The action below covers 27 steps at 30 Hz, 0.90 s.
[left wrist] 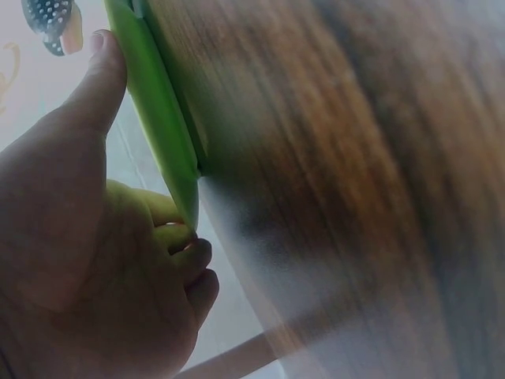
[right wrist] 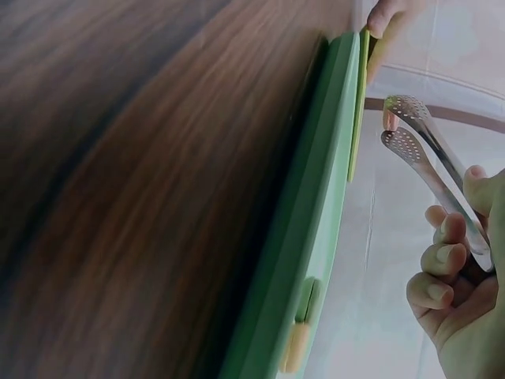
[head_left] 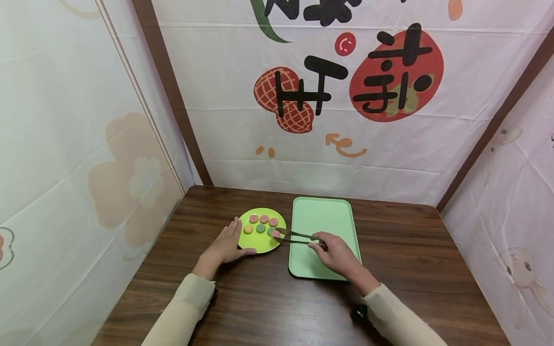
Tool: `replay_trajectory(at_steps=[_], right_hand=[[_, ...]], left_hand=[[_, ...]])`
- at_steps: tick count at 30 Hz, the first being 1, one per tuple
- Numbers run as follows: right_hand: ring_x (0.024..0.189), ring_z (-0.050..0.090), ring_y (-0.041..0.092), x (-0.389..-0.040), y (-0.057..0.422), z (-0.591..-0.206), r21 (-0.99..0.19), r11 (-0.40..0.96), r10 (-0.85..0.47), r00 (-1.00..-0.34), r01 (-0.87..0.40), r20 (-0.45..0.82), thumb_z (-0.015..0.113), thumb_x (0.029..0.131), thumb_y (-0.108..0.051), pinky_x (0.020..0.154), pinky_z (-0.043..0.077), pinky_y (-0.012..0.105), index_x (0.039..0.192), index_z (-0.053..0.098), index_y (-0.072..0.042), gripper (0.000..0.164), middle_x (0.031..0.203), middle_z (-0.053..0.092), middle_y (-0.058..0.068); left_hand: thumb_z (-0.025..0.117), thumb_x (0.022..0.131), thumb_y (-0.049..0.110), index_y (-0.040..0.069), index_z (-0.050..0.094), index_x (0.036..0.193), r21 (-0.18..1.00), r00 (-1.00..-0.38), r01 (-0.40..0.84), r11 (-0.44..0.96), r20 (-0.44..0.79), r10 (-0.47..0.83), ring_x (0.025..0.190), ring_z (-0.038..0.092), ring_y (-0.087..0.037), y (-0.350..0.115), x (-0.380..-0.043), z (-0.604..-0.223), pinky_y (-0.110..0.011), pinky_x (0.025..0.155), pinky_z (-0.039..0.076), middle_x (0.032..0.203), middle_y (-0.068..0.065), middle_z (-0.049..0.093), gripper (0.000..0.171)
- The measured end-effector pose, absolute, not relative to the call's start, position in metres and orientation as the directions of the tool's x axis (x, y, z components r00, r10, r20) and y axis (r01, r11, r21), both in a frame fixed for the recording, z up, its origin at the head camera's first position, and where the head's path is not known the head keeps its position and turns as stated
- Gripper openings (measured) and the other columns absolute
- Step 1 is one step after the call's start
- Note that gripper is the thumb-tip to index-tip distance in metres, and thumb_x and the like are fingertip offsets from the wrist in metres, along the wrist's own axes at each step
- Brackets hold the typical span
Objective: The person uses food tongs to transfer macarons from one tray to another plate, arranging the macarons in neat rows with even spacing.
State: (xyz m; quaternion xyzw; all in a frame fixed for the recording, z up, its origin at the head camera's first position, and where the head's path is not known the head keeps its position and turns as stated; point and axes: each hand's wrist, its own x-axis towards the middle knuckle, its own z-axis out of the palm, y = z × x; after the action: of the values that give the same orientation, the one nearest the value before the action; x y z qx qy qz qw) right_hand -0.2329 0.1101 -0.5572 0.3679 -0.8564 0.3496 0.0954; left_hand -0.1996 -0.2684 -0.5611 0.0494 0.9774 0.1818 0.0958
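Pink, a small round sweet [head_left: 275, 234] sits pinched in metal tongs [right wrist: 434, 178] above the plate [head_left: 259, 245]'s right side; my right hand [head_left: 336, 252] grips their handles, forearm slanting towards it. My left hand [head_left: 225, 245], fingers extended, touches its left rim. Beyond it, bold black characters [head_left: 303, 96] mark a backdrop [head_left: 233, 163].
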Motion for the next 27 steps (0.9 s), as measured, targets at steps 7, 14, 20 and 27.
replay_trajectory(at_steps=[7, 14, 20, 27], right_hand=[[0.071, 0.058, 0.0, -0.233, 0.092, -0.557, -0.507, 0.499, -0.575, -0.706, -0.703, 0.412, 0.074, 0.105, -0.026, 0.064, 0.055, 0.028, 0.116, 0.077, -0.006, 0.023, 0.087, 0.069, -0.009], [0.077, 0.067, 0.004, -0.237, 0.078, -0.557, -0.53, 0.493, -0.595, -0.712, -0.69, 0.374, 0.07, 0.107, -0.03, 0.068, 0.059, 0.029, 0.121, 0.076, -0.003, 0.031, 0.095, 0.074, -0.004], [0.082, 0.073, 0.011, -0.237, 0.068, -0.555, -0.495, 0.507, -0.601, -0.701, -0.706, 0.385, 0.07, 0.107, -0.032, 0.072, 0.063, 0.035, 0.123, 0.076, -0.004, 0.033, 0.101, 0.078, 0.002], [0.086, 0.075, 0.012, -0.239, 0.057, -0.556, -0.51, 0.508, -0.62, -0.706, -0.694, 0.342, 0.07, 0.108, -0.032, 0.075, 0.064, 0.034, 0.124, 0.076, -0.006, 0.032, 0.106, 0.078, 0.003]], left_hand=[[0.071, 0.098, 0.063, -0.013, 0.01, 0.166, 0.361, -0.978, 0.068, 0.93, -0.162, 0.135, 0.163, 0.011, -0.046, -0.268, -0.2, -0.561, -0.055, 0.134, 0.013, 0.176, -0.031, 0.003, 0.119], [0.072, 0.097, 0.063, -0.013, 0.01, 0.166, 0.364, -0.977, 0.064, 0.929, -0.166, 0.133, 0.163, 0.011, -0.046, -0.268, -0.2, -0.561, -0.055, 0.134, 0.013, 0.176, -0.031, 0.003, 0.12], [0.072, 0.097, 0.063, -0.013, 0.01, 0.167, 0.362, -0.976, 0.063, 0.93, -0.17, 0.133, 0.164, 0.011, -0.045, -0.268, -0.2, -0.561, -0.055, 0.134, 0.013, 0.176, -0.031, 0.003, 0.12], [0.071, 0.098, 0.063, -0.013, 0.009, 0.166, 0.364, -0.976, 0.062, 0.929, -0.174, 0.133, 0.164, 0.01, -0.044, -0.268, -0.2, -0.561, -0.055, 0.134, 0.013, 0.176, -0.031, 0.002, 0.12]])
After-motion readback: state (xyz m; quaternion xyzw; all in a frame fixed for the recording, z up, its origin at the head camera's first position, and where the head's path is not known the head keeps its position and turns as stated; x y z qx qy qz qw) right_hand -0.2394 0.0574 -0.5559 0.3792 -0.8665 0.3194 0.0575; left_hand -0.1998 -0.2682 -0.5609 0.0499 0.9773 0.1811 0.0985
